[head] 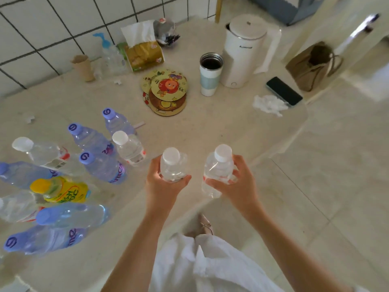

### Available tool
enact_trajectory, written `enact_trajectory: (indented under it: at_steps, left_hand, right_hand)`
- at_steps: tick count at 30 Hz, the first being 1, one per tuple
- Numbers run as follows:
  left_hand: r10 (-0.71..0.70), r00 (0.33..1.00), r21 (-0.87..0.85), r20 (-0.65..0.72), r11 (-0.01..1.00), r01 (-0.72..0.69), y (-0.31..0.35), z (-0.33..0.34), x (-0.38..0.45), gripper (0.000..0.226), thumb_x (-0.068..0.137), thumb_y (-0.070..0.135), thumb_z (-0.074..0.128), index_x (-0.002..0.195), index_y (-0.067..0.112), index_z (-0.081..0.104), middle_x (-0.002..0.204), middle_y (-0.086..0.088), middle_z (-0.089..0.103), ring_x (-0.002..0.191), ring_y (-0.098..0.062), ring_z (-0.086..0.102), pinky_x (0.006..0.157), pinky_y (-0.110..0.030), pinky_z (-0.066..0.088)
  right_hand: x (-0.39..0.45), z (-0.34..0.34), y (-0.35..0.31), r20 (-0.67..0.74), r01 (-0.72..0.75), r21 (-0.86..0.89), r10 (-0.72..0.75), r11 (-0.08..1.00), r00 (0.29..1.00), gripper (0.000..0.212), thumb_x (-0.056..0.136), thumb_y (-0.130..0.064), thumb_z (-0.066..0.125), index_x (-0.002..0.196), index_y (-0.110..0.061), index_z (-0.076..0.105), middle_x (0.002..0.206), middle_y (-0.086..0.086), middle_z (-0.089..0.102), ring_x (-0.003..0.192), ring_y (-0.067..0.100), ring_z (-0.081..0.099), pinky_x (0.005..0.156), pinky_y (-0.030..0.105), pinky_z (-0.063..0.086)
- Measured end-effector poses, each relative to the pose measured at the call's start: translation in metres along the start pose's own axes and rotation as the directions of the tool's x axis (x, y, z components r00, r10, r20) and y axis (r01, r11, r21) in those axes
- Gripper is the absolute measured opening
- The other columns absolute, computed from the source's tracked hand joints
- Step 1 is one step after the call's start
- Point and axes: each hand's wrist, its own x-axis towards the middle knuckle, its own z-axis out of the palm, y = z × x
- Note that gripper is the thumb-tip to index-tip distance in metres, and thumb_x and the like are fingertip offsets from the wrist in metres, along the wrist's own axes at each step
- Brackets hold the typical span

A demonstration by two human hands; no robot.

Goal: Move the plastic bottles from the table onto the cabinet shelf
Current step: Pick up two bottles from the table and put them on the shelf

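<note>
My left hand (163, 186) grips a clear white-capped plastic bottle (173, 164) upright above the table's front edge. My right hand (237, 182) holds a second clear white-capped bottle (217, 167), tilted slightly, just past the table's edge over the floor. Several more bottles stand on the left of the beige table (210, 127): blue-capped ones (101, 165), a white-capped one (129, 147) and a yellow one (61, 189). No cabinet shelf is in view.
Further back on the table stand a white kettle (244, 51), a tumbler (210, 74), a tissue pack (144, 49), stacked round coasters (166, 91), a phone (284, 90) and crumpled tissue (268, 104). Tiled wall lies behind, pale floor to the right.
</note>
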Motion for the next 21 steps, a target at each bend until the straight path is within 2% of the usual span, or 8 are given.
enact_trajectory:
  at_steps: [3,5,8,10,13,15,19,21]
  left_hand:
    - [0.038,0.99,-0.016,0.139,0.999,-0.036,0.005,0.012,-0.001,0.067,0.056,0.02,0.094,0.111,0.032,0.059,0.095,0.013,0.07,0.088,-0.009,0.067,0.076,-0.027,0.054]
    - [0.096,0.969,-0.016,0.226,0.995,-0.095,0.009,0.018,-0.004,0.067,0.056,0.022,0.094,0.113,0.031,0.06,0.097,0.011,0.07,0.089,-0.012,0.068,0.077,-0.028,0.055]
    - [0.193,0.916,-0.017,0.353,0.98,-0.2,0.014,0.026,-0.01,0.064,0.057,0.02,0.094,0.112,0.024,0.06,0.095,0.009,0.069,0.086,-0.011,0.067,0.073,-0.022,0.052]
    - [0.266,0.858,-0.037,0.439,0.96,-0.278,0.019,0.033,-0.017,0.062,0.059,0.019,0.094,0.11,0.018,0.059,0.094,0.009,0.067,0.083,-0.009,0.065,0.07,-0.018,0.049]
    - [0.324,0.772,-0.052,0.547,0.933,-0.355,0.026,0.042,-0.029,0.065,0.058,0.024,0.095,0.11,0.014,0.058,0.096,0.004,0.069,0.084,-0.013,0.067,0.072,-0.023,0.052]
    - [0.345,0.692,-0.071,0.634,0.917,-0.392,0.031,0.053,-0.048,0.066,0.058,0.021,0.095,0.112,0.012,0.058,0.098,0.001,0.07,0.086,-0.013,0.068,0.073,-0.022,0.053]
    - [0.34,0.553,-0.124,0.76,0.912,-0.391,0.037,0.073,-0.084,0.068,0.056,0.011,0.095,0.113,0.009,0.058,0.102,-0.004,0.07,0.086,-0.005,0.069,0.074,-0.015,0.053]
    - [0.336,0.469,-0.142,0.817,0.905,-0.401,0.038,0.086,-0.11,0.07,0.054,0.011,0.095,0.114,0.01,0.058,0.103,-0.002,0.071,0.087,-0.005,0.069,0.077,-0.02,0.056]
  right_hand:
    - [-0.017,-0.014,0.004,-0.114,-0.033,0.065,0.04,0.997,0.993,0.066,0.048,-0.035,0.092,0.1,-0.047,0.053,0.105,-0.009,0.068,0.099,0.013,0.067,0.072,0.023,0.054]
    - [-0.033,-0.022,0.005,-0.176,-0.045,0.097,0.061,0.994,0.982,0.066,0.054,-0.025,0.093,0.105,-0.042,0.054,0.11,-0.007,0.067,0.103,0.013,0.066,0.076,0.025,0.055]
    - [-0.063,-0.029,0.01,-0.311,-0.061,0.136,0.101,0.989,0.945,0.069,0.054,-0.023,0.093,0.108,-0.039,0.054,0.112,-0.009,0.066,0.106,0.011,0.064,0.082,0.03,0.056]
    - [-0.084,-0.033,0.012,-0.413,-0.056,0.182,0.128,0.982,0.902,0.068,0.055,-0.019,0.093,0.108,-0.035,0.054,0.11,-0.01,0.066,0.104,0.008,0.064,0.08,0.031,0.057]
    - [-0.112,-0.036,0.014,-0.529,-0.045,0.218,0.157,0.975,0.834,0.068,0.056,-0.012,0.092,0.111,-0.025,0.055,0.108,-0.01,0.066,0.099,0.004,0.065,0.078,0.027,0.057]
    - [-0.14,-0.043,0.018,-0.623,-0.039,0.243,0.186,0.969,0.76,0.069,0.056,-0.012,0.092,0.113,-0.023,0.055,0.108,-0.013,0.065,0.1,0.001,0.064,0.079,0.025,0.057]
    - [-0.188,-0.053,0.029,-0.729,-0.048,0.237,0.211,0.97,0.652,0.072,0.057,-0.019,0.092,0.118,-0.021,0.052,0.113,-0.011,0.064,0.105,0.004,0.063,0.082,0.023,0.056]
    - [-0.217,-0.061,0.037,-0.781,-0.057,0.246,0.233,0.968,0.58,0.072,0.058,-0.022,0.091,0.118,-0.02,0.051,0.115,-0.01,0.064,0.106,0.007,0.063,0.082,0.02,0.055]
